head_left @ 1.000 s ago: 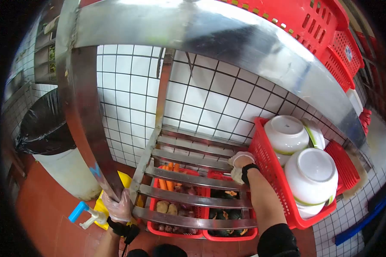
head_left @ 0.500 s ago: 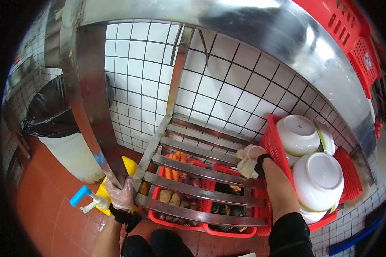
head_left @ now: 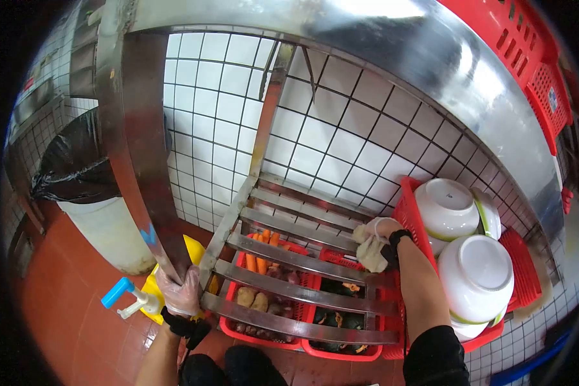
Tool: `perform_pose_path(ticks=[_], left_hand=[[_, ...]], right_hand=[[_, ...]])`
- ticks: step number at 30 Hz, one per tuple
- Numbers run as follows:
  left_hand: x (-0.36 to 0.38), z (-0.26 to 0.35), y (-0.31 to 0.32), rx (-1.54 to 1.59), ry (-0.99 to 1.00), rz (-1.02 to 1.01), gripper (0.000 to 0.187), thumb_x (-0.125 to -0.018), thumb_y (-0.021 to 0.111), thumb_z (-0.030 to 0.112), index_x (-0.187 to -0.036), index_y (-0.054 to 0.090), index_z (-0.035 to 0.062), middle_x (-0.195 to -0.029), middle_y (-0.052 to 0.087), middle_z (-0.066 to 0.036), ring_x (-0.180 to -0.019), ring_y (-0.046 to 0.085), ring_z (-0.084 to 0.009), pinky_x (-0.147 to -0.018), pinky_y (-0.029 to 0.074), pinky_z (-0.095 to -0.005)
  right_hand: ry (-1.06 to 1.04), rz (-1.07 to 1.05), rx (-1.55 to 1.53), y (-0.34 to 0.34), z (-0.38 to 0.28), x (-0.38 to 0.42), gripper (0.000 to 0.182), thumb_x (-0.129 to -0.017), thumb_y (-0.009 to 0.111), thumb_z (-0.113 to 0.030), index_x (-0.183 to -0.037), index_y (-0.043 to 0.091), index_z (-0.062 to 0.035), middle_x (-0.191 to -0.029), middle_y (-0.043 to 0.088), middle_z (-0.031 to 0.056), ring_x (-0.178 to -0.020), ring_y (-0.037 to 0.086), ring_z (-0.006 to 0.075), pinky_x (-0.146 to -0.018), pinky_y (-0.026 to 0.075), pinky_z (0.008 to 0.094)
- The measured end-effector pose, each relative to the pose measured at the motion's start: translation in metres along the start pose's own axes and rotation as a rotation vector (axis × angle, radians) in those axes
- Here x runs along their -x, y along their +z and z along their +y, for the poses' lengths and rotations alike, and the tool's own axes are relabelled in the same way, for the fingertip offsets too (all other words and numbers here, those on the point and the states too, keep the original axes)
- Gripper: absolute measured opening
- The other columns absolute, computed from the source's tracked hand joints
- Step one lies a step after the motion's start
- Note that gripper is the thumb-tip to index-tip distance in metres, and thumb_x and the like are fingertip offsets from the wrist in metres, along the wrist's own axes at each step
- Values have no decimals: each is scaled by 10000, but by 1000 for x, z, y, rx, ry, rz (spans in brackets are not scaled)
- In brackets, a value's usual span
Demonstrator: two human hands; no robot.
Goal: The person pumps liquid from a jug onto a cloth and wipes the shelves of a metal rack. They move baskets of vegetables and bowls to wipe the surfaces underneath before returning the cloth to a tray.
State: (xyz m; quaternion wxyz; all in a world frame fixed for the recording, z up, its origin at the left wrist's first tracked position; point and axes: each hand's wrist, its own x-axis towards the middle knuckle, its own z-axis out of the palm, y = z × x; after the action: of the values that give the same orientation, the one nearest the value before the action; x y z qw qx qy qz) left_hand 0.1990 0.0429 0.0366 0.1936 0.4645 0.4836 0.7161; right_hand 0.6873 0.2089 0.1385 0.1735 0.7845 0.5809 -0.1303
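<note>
Though bunched small, plainly a pale cloth (head_left: 371, 252) — wadded in the right hand (head_left: 385, 230) and pressed onto one of the steel slats of the slatted shelf (head_left: 289, 260), just beside the red basket (head_left: 402, 215). Probably soft, limp and light, perhaps damp. No stiffness to speak of, so apt to trail or snag between slats if held by a corner. Best taken as a wad in the palm, closed over from the top, with loose ends tucked in. Hard to drop and harmless if dropped, but likely to slip through the gaps onto the crates below.

Right hand clenched round that cloth, seemingly in a thin glove, with a dark band at the wrist. Left hand (head_left: 181, 293), in a clear glove, wrapped tight about the foot of the steel upright (head_left: 145, 161) at the shelf's near left corner.

Inside the basket, close against its wall: white bowls (head_left: 476, 270), upturned and crowded together, green at the rim — heavy-looking and breakable, worth keeping an elbow off. Under the shelf, red crates (head_left: 264, 331) with carrots (head_left: 258, 257) and other roots. Behind, a white tiled wall (head_left: 341, 141). Off to the left on the red floor, a pale bin (head_left: 112, 238) with a black liner. Near the left hand, a yellow bottle (head_left: 157, 293) with a blue pump.
</note>
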Motion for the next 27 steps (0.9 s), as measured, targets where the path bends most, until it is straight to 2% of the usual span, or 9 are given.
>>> perform_pose_path(ticks=[2, 6, 9, 11, 12, 20, 22, 23, 27], left_hand=[[1, -7, -2, -41, 5, 7, 234, -766, 695, 100, -964, 603, 18, -820, 602, -70, -748, 568, -185, -711, 478, -338], [3, 4, 4, 84, -48, 47, 284, -752, 699, 100, -1009, 613, 14, -877, 616, -103, -799, 588, -225, -768, 488, -355], [5, -10, -1, -151, 110, 72, 332, -747, 707, 108, -1054, 629, 9, -900, 631, -102, -817, 602, -243, -785, 495, -368], [1, -3, -7, -123, 19, -23, 358, -742, 716, 122, -1072, 635, 9, -911, 644, -98, -818, 604, -236, -779, 496, -369], [1, 4, -4, -103, -26, -41, 338, -741, 716, 128, -1047, 632, 11, -904, 641, -94, -804, 594, -219, -764, 495, -360], [1, 26, 4, -22, 33, 9, 192, -721, 704, 98, -874, 612, 26, -712, 579, -29, -632, 495, -157, -616, 454, -321], [-1, 28, 4, 25, -63, -10, 187, -721, 699, 89, -874, 612, 25, -707, 578, -34, -625, 492, -156, -610, 452, -322], [1, 28, 4, 13, -28, -11, 186, -721, 698, 84, -876, 614, 25, -709, 582, -37, -629, 499, -155, -611, 454, -325], [-1, 14, 0, -17, 2, -24, 186, -725, 697, 82, -883, 616, 26, -715, 594, -54, -636, 516, -161, -614, 459, -331]], right_hand=[[-13, 101, -90, -14, 1, 6, 461, -798, 696, -400, -975, 729, 24, -839, 722, 154, -786, 692, 276, -726, 524, 441], [-139, 444, 160, -4, 41, -73, 376, -875, 593, -352, -1014, 751, -40, -990, 736, 199, -928, 723, 333, -778, 544, 461], [-110, 362, 459, -8, -5, -29, 391, -882, 584, -361, -1100, 741, -76, -1191, 685, 193, -1105, 672, 332, -930, 539, 458], [143, 494, 227, 20, -6, -60, 485, -856, 644, -461, -1192, 718, -119, -1300, 649, 158, -1219, 617, 327, -979, 513, 461], [193, 357, 171, 22, -3, -69, 538, -869, 634, -526, -1225, 704, -129, -1350, 624, 137, -1245, 602, 313, -989, 504, 462], [9, 150, -133, 8, -11, -58, 615, -805, 689, -533, -1140, 713, -18, -1223, 669, 217, -1111, 664, 338, -912, 528, 427], [-80, 249, 1, 26, 10, -127, 613, -819, 666, -535, -1132, 711, -10, -1225, 668, 215, -1095, 669, 348, -898, 533, 431], [25, 203, -180, 22, 3, -109, 595, -847, 624, -538, -1151, 711, -35, -1242, 671, 187, -1085, 677, 349, -887, 542, 442], [232, 356, 127, 25, 5, -95, 609, -852, 620, -586, -1221, 702, -109, -1267, 676, 140, -1158, 655, 301, -941, 524, 443]])
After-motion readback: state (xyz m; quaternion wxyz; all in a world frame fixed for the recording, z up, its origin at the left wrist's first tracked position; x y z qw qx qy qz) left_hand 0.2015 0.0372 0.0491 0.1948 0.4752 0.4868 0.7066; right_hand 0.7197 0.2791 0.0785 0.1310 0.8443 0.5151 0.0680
